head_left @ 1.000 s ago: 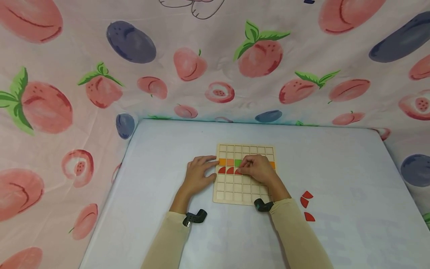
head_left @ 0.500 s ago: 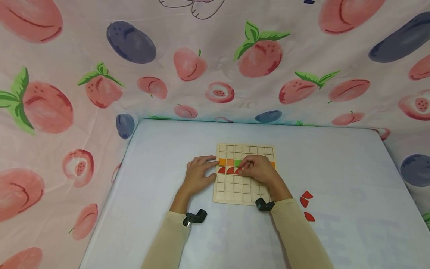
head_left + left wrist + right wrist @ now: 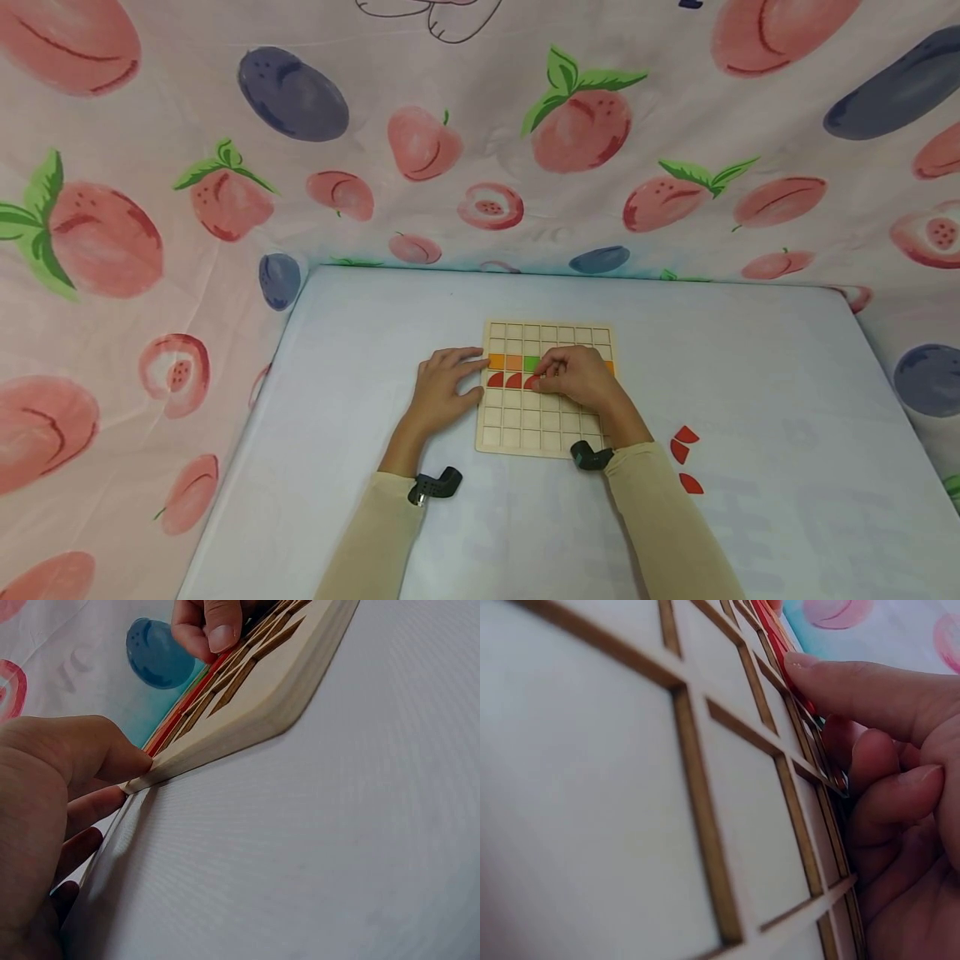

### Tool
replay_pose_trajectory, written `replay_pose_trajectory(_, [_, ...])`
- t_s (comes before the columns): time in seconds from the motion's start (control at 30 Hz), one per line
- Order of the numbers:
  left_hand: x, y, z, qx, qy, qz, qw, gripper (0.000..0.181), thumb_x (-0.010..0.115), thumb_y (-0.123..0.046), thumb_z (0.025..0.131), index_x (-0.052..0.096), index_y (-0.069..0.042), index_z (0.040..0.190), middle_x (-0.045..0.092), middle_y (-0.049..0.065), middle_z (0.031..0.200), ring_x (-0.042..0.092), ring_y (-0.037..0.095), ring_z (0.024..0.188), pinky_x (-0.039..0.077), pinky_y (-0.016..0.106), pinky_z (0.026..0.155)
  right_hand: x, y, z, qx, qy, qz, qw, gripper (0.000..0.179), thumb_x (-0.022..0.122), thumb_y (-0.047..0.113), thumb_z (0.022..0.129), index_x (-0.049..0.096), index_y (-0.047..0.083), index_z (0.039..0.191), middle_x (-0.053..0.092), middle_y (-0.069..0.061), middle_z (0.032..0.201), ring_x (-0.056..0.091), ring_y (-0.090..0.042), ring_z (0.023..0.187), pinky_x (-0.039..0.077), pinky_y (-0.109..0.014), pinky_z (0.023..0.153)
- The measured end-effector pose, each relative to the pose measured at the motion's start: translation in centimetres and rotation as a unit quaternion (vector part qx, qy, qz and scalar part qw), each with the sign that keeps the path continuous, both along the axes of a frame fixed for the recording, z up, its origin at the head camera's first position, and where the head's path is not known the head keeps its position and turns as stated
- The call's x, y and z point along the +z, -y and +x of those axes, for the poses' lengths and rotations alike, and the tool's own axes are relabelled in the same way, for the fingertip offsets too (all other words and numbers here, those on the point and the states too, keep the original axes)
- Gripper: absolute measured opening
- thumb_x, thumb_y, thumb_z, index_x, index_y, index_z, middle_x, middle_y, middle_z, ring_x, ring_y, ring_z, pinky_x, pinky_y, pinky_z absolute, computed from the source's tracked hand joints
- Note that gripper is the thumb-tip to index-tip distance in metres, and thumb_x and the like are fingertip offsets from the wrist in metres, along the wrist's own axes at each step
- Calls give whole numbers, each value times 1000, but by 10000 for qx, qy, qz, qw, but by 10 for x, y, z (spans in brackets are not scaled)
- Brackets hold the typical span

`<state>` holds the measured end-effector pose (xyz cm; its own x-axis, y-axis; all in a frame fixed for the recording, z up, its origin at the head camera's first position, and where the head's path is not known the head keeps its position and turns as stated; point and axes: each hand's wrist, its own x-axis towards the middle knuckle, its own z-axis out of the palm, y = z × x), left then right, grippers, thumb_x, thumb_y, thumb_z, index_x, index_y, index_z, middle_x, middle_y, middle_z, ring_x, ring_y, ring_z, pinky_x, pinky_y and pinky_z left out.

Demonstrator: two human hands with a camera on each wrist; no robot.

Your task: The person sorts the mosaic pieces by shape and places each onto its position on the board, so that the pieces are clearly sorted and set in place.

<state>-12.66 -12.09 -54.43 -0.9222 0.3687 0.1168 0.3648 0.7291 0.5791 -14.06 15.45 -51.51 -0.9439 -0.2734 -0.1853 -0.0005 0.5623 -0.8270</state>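
Three red wedges (image 3: 514, 382) visible on one board (image 3: 513, 419), three beside

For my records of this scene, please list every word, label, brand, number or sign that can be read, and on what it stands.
No text can be read.
White table: some marks, too faint to read.
Fruit-print cloth: pale marks in the left wrist view, too blurred to read.
Grid board, loose red pieces: no writing visible.

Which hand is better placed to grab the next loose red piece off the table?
Right, probably: the three loose red pieces lie beside the right sleeve, nearer the right hand. The left hand is farther off, at the left edge of the board.
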Motion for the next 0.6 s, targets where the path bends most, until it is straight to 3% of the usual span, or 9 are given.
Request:
replay_pose_trajectory(0.33, [0, -1, -1, 19, 34, -1, 10000, 47, 67, -27, 87, 69, -23, 134, 58, -6, 146, 46, 22, 135, 35, 49, 103, 0, -1, -1, 4, 61, -1, 10000, 16, 89, 25, 77, 78, 18, 86, 64, 0, 64, 54, -17, 58, 43, -29, 55])
replay_pose_trajectory(0.6, [1, -1, 0, 52, 78, 14, 10000, 46, 68, -26, 88, 69, -23, 134, 58, -6, 146, 46, 22, 136, 35, 49, 104, 1, -19, 4, 238, 642, -433, 9967, 18, 84, 27, 83, 78, 16, 96, 65, -3, 77, 55, -18, 69, 48, -29, 64])
